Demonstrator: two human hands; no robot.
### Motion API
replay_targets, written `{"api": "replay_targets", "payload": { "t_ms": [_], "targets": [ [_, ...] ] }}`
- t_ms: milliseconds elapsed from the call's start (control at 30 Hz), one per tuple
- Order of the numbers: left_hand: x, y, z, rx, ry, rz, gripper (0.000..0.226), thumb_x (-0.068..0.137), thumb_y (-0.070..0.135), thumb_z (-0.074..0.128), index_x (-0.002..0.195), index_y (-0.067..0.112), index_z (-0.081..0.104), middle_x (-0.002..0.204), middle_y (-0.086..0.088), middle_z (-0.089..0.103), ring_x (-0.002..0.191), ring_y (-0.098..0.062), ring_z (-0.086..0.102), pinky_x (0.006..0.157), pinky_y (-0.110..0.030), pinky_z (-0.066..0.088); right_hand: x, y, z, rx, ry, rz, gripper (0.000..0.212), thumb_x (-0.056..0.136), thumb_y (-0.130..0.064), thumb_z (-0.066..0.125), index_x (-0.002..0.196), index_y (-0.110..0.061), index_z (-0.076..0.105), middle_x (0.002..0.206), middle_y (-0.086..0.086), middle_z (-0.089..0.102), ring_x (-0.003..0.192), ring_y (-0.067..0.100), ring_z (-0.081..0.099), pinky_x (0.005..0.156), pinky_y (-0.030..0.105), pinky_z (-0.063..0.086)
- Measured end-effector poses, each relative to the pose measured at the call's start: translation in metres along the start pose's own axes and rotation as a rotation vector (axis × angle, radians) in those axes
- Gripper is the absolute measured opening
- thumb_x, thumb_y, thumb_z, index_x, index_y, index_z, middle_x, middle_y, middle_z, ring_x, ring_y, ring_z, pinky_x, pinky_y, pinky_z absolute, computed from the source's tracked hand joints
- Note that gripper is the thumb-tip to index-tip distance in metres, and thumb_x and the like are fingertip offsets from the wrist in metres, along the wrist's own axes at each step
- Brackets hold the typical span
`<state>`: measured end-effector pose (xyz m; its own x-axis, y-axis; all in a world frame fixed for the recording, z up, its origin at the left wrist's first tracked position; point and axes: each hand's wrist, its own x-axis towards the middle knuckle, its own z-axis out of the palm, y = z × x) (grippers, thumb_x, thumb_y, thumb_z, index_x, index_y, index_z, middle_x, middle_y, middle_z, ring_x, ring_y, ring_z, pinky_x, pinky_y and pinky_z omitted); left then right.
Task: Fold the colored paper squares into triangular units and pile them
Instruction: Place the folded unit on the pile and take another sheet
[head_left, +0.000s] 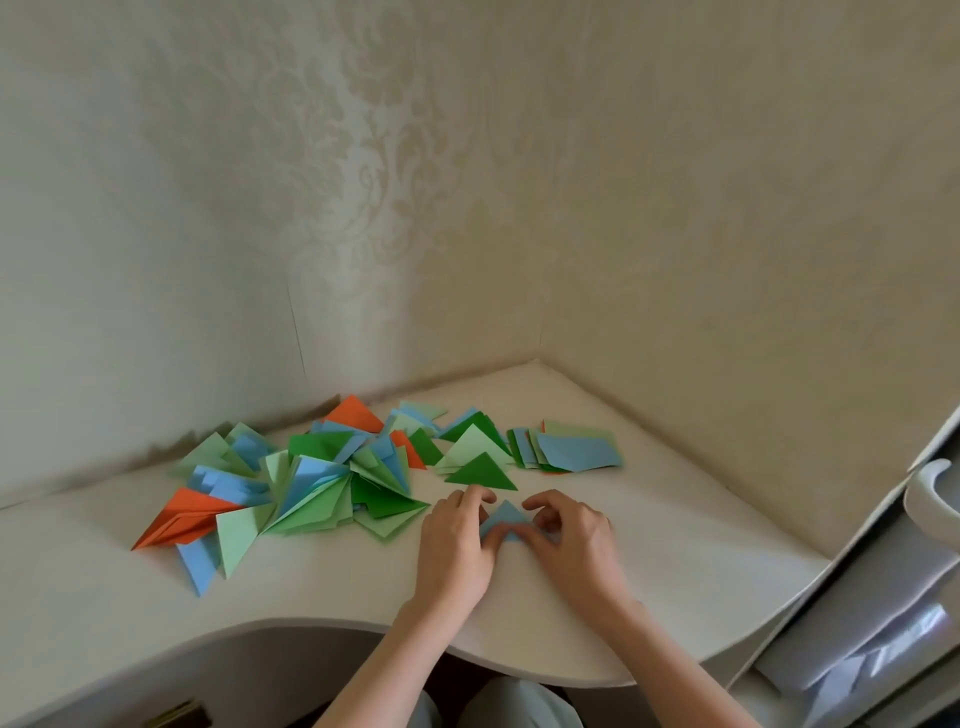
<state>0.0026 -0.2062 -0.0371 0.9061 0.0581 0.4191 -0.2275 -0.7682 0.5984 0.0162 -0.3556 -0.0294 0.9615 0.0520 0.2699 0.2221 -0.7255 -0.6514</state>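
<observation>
A small blue paper triangle (505, 516) lies on the white desk (322, 582) between my two hands. My left hand (457, 545) pinches its left corner with curled fingers and thumb. My right hand (571, 540) grips its right side, fingers curled over the paper's edge. A big pile of folded triangles (311, 483) in green, light green, blue and orange spreads to the left. A dark green folded triangle (482, 472) lies just beyond my fingers. A stack of unfolded paper squares (571, 449), blue on top, sits at the back right.
The desk fits into a corner of two papered walls (467, 208). Its curved front edge (519, 660) runs just under my forearms. A white cabinet with a handle (930, 493) stands at the right.
</observation>
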Motion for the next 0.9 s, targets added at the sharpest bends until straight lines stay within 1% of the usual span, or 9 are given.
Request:
{"api": "replay_targets", "payload": {
  "t_ms": [67,200,367,467,567,633,700,800,900],
  "targets": [
    [0.001,-0.001,0.000,-0.049,-0.005,-0.035,0.021,0.085,0.023,0.069,0.103,0.018,0.060,0.087,0.005,0.054,0.080,-0.015,0.053,0.075,-0.031,0.046,-0.001,0.001,0.001,0.038,0.017,0.024,0.023,0.076,-0.036,0.075,0.096,-0.032,0.065,0.077,-0.014,0.062,0.078,0.005,0.058,0.083,0.035,0.048],
    [0.005,-0.008,-0.002,-0.150,-0.042,-0.119,0.020,0.082,0.014,0.071,0.097,0.019,0.060,0.088,0.005,0.051,0.071,-0.004,0.050,0.065,-0.012,0.040,0.002,0.001,0.000,0.077,0.013,0.050,0.035,0.073,-0.027,0.079,0.104,-0.027,0.062,0.085,-0.009,0.058,0.073,0.005,0.054,0.079,0.028,0.047],
    [0.006,-0.013,-0.008,-0.203,-0.064,-0.133,0.020,0.081,0.001,0.069,0.094,0.015,0.064,0.087,0.003,0.060,0.074,-0.006,0.055,0.066,-0.009,0.042,0.003,0.006,-0.005,0.161,-0.022,0.067,0.032,0.075,-0.010,0.077,0.103,-0.020,0.064,0.082,-0.003,0.060,0.072,0.007,0.055,0.066,0.007,0.041],
    [0.004,-0.014,-0.013,-0.206,-0.080,-0.138,0.021,0.082,-0.005,0.064,0.093,0.013,0.066,0.088,0.001,0.064,0.078,-0.011,0.059,0.071,-0.013,0.046,0.003,0.007,-0.005,0.185,-0.023,0.072,0.029,0.077,-0.007,0.074,0.102,-0.018,0.065,0.084,0.000,0.062,0.075,0.012,0.057,0.068,0.010,0.043],
    [-0.004,-0.011,-0.016,-0.131,-0.030,-0.089,0.026,0.084,-0.009,0.057,0.099,0.010,0.067,0.094,0.001,0.065,0.087,-0.013,0.061,0.075,-0.006,0.042,0.001,0.005,-0.003,0.176,-0.018,0.065,0.027,0.078,-0.006,0.073,0.102,-0.017,0.066,0.086,0.001,0.061,0.077,0.014,0.057,0.073,0.018,0.046],
    [-0.009,-0.004,-0.013,-0.014,0.012,-0.022,0.022,0.089,-0.001,0.055,0.105,0.009,0.066,0.099,-0.002,0.065,0.094,-0.018,0.058,0.081,-0.016,0.043,0.000,0.005,-0.002,0.168,-0.003,0.058,0.027,0.078,-0.006,0.072,0.102,-0.017,0.066,0.086,0.000,0.061,0.077,0.014,0.057,0.075,0.021,0.047],
    [-0.011,0.007,-0.009,0.121,0.038,0.011,0.019,0.095,0.018,0.053,0.112,0.012,0.062,0.103,-0.003,0.062,0.097,-0.021,0.054,0.082,-0.026,0.043,-0.001,0.005,-0.002,0.158,0.009,0.045,0.027,0.078,-0.007,0.072,0.103,-0.017,0.065,0.086,0.000,0.060,0.077,0.014,0.057,0.076,0.023,0.048],
    [-0.007,0.021,-0.004,0.250,-0.018,-0.068,0.033,0.095,0.040,0.050,0.121,0.019,0.052,0.113,0.000,0.055,0.102,-0.018,0.048,0.085,-0.025,0.040,-0.002,0.005,-0.001,0.148,0.011,0.034,0.027,0.079,-0.008,0.072,0.103,-0.018,0.065,0.087,-0.001,0.060,0.078,0.013,0.056,0.076,0.022,0.048],
    [0.000,0.025,-0.002,0.160,-0.081,-0.178,0.038,0.091,0.032,0.061,0.124,0.019,0.049,0.119,-0.002,0.050,0.108,-0.020,0.048,0.088,-0.026,0.041,-0.002,0.006,0.000,0.136,0.008,0.026,0.027,0.079,-0.007,0.071,0.103,-0.018,0.066,0.088,-0.002,0.059,0.078,0.013,0.055,0.076,0.023,0.048]
  ]
}}
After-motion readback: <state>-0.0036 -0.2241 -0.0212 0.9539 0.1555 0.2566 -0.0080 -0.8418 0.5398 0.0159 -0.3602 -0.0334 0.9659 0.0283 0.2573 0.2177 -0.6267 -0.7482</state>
